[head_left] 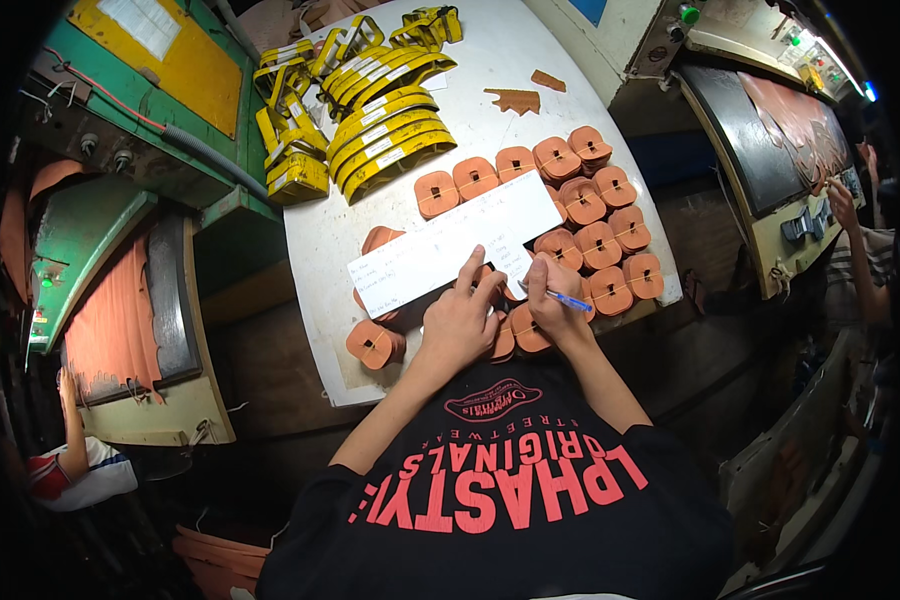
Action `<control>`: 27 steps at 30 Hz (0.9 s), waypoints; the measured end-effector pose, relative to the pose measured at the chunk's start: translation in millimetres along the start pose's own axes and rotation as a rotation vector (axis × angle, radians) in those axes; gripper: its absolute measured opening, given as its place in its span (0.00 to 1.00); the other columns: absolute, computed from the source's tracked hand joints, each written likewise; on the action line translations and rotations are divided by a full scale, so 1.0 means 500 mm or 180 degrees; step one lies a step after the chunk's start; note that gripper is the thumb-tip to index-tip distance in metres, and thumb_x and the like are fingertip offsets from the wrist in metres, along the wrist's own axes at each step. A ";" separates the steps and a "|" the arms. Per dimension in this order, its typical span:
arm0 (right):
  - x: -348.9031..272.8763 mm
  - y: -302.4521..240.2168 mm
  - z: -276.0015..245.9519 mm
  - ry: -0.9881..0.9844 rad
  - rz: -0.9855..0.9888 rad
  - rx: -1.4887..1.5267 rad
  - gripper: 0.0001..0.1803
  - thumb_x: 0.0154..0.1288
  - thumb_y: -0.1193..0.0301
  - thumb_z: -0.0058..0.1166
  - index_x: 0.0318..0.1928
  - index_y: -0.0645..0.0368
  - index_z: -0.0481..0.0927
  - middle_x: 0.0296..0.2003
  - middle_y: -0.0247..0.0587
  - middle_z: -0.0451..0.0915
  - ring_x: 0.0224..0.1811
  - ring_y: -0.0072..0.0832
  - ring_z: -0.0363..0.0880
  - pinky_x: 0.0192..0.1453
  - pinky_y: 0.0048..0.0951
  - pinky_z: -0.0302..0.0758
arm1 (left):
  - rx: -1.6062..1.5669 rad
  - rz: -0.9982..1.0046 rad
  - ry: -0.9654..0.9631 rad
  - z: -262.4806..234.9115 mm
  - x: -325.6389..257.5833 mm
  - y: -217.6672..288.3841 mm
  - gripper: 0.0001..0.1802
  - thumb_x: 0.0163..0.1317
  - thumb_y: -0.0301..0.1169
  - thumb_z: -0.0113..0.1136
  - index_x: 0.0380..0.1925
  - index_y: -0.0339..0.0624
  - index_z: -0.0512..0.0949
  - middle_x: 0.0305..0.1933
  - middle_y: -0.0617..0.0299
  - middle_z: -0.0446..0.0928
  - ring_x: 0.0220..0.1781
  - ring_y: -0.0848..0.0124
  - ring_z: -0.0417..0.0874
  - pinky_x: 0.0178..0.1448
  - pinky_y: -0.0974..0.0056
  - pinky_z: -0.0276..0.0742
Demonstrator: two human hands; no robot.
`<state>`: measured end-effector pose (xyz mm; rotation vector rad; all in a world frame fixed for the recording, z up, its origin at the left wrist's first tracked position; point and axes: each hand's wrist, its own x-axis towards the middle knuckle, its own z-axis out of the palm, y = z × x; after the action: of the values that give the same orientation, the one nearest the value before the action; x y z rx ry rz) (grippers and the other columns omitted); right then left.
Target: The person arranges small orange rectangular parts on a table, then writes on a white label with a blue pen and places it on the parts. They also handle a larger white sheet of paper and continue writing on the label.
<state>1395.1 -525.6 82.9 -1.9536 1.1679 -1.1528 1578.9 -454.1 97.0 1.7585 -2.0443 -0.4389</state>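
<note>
A long white paper slip [450,243] lies across stacks of orange-brown cut leather pieces [598,215] on a white table [320,240]. My left hand [460,318] rests flat on the slip's near edge, index finger stretched onto the paper. My right hand [553,305] holds a blue pen [568,299], its tip at the slip's lower right corner. More orange stacks sit under and around both hands, one [375,344] at the table's near left.
Yellow curved cutting dies [375,110] are piled at the table's far end. Green machines [120,90] stand left, another press [770,140] right. One person's arm [70,430] shows at lower left and another person's hand [842,205] at right. Loose leather scraps [515,98] lie near the far edge.
</note>
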 end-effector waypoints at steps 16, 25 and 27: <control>-0.003 0.008 0.005 0.0103 0.0009 -0.0058 0.24 0.89 0.62 0.44 0.31 0.62 0.76 0.22 0.52 0.77 0.23 0.48 0.80 0.30 0.43 0.75 | -0.0030 -0.0020 -0.0037 -0.006 0.001 0.002 0.32 0.59 0.37 0.75 0.65 0.59 0.78 0.86 0.48 0.62 0.43 0.51 0.92 0.44 0.51 0.89; 0.000 -0.009 -0.001 0.0023 0.0107 0.0095 0.26 0.89 0.61 0.44 0.29 0.63 0.74 0.22 0.50 0.77 0.22 0.43 0.80 0.30 0.41 0.74 | -0.0026 -0.0062 -0.0024 -0.003 0.001 0.001 0.31 0.59 0.38 0.76 0.63 0.62 0.78 0.86 0.52 0.61 0.43 0.51 0.92 0.44 0.51 0.88; 0.002 -0.013 -0.003 -0.0012 0.0105 0.0097 0.26 0.89 0.61 0.44 0.29 0.63 0.74 0.21 0.50 0.77 0.22 0.43 0.80 0.30 0.41 0.74 | -0.0034 -0.0057 -0.0022 -0.004 0.001 0.001 0.31 0.59 0.38 0.76 0.63 0.61 0.78 0.87 0.52 0.61 0.43 0.51 0.92 0.43 0.51 0.88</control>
<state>1396.8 -523.8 89.3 -1.9062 1.1696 -1.1430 1579.2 -454.3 98.9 1.7728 -2.0287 -0.4611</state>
